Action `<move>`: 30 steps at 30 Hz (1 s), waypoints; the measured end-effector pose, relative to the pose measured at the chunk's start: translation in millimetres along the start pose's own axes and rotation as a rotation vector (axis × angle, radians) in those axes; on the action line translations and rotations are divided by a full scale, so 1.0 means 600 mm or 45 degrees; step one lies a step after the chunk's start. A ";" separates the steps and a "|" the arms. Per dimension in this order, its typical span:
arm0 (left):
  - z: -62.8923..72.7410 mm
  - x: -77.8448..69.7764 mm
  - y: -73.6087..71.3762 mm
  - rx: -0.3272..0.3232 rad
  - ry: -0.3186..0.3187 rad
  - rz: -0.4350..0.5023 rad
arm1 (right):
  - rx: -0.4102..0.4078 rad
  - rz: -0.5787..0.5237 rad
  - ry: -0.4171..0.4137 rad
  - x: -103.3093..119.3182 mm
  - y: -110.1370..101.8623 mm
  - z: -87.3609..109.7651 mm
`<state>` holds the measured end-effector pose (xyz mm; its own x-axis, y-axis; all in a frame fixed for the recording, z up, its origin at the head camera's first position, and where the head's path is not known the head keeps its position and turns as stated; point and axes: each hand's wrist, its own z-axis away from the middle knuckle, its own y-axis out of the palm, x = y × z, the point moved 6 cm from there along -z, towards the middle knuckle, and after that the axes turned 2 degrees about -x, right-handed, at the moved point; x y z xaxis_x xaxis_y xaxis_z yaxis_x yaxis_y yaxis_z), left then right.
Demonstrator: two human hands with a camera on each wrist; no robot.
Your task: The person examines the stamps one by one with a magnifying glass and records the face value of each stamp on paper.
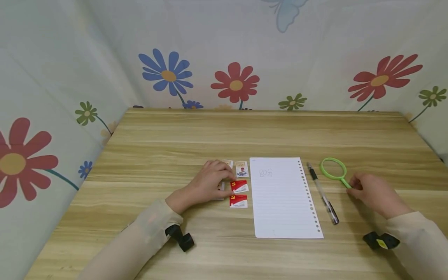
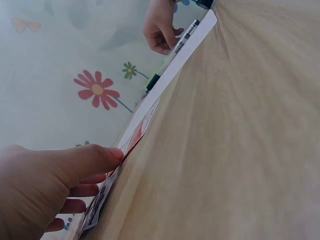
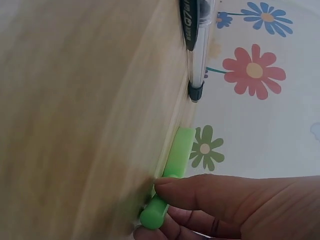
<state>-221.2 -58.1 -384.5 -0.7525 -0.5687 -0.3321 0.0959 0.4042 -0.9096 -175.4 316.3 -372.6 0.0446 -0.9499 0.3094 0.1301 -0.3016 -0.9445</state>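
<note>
Right hand [image 1: 376,192]: grasping the handle of a green magnifying glass [image 1: 338,177], thumb on one side and bent fingers on the other.
Magnifying glass: towards the right side of the wood-grain table [image 1: 175,136], its round lens lying flat or nearly so.
Left hand [image 1: 206,181]: palm down, fingers loosely bent, thumb and forefinger at the left end of the upper red stamp [image 1: 239,186]; whether they pinch it or only touch it, I cannot tell.
Lower red stamp [image 1: 238,201]: just on the near side of its twin.
Pale stamp [image 1: 242,169]: just beyond the red pair; two more stamps are partly hidden by the left hand.
Lined sheet [image 1: 285,202]: right beside the stamps, punched holes along its right edge, a short handwritten mark near its far end.
Pen [image 1: 322,192]: between sheet and magnifying glass, no hand on it.
Stage at the table: seemingly early; the stamps are set out roughly in rows and the glass is in the fingers, but its lens is away from every stamp, and most of the sheet looks unwritten.
</note>
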 end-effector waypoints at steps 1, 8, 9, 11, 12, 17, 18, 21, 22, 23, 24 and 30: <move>0.000 0.000 0.000 0.003 -0.003 -0.003 | 0.007 -0.008 0.006 -0.001 0.000 0.000; -0.001 -0.001 -0.001 0.009 -0.007 -0.002 | 0.014 -0.032 0.021 -0.004 -0.009 0.000; -0.001 -0.002 -0.002 0.011 -0.008 0.001 | 0.005 -0.031 0.013 -0.004 -0.011 0.000; -0.001 -0.003 -0.002 0.014 -0.010 0.001 | -0.011 -0.034 -0.004 -0.003 -0.016 0.000; 0.000 -0.004 -0.003 0.014 -0.012 0.000 | -0.019 -0.035 -0.014 -0.001 -0.019 0.000; 0.000 -0.005 -0.005 0.007 -0.005 0.000 | -0.083 -0.042 -0.095 0.012 -0.035 0.002; 0.000 -0.005 -0.005 0.005 -0.002 0.003 | -0.101 -0.040 -0.109 0.017 -0.039 0.003; 0.001 -0.004 -0.004 -0.001 0.004 0.003 | -0.143 -0.050 -0.131 0.034 -0.051 0.004; 0.001 -0.003 -0.004 -0.002 0.006 0.001 | -0.161 -0.047 -0.140 0.041 -0.055 0.005; 0.001 -0.003 -0.003 -0.003 0.006 -0.001 | -0.174 -0.045 -0.148 0.049 -0.059 0.006; 0.001 -0.003 -0.003 -0.004 0.007 -0.001 | -0.189 -0.045 -0.157 0.057 -0.063 0.006; 0.001 -0.003 -0.003 -0.005 0.006 0.001 | -0.246 -0.038 -0.268 0.113 -0.079 0.011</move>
<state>-219.5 -58.5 -382.7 -0.7554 -0.5653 -0.3313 0.0938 0.4072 -0.9085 -172.0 266.6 -305.8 0.2509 -0.9084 0.3345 -0.0556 -0.3585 -0.9319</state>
